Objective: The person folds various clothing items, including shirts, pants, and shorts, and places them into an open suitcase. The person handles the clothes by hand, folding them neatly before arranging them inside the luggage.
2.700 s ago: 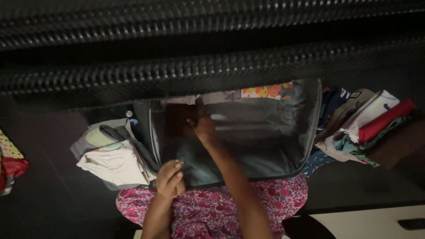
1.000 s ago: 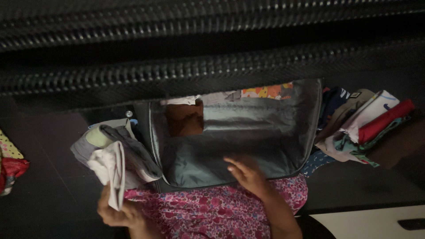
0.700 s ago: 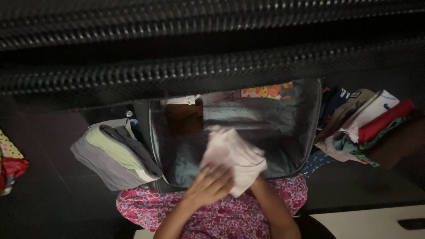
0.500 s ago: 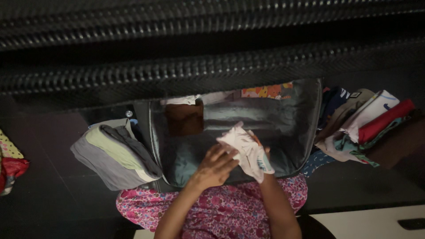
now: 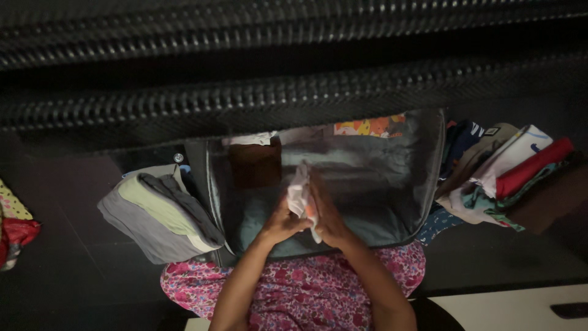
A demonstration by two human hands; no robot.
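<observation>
A folded white garment (image 5: 299,193) stands on edge, pressed between my left hand (image 5: 280,222) and my right hand (image 5: 327,211). Both hands hover over the open grey lining of a suitcase half (image 5: 392,184). A brown folded cloth (image 5: 254,165) lies in the suitcase's far left corner, just beyond my hands. Colourful printed fabric (image 5: 367,127) shows along its far edge.
A stack of folded grey, green and dark clothes (image 5: 156,211) sits left of the suitcase. Another pile of mixed folded clothes (image 5: 502,171) lies to its right. The raised black ribbed suitcase lid (image 5: 294,67) fills the far side. Red and patterned fabric (image 5: 15,230) sits at the far left.
My left hand took the white garment off the left stack and carried it over the suitcase. Both hands then pressed it upright between the palms.
</observation>
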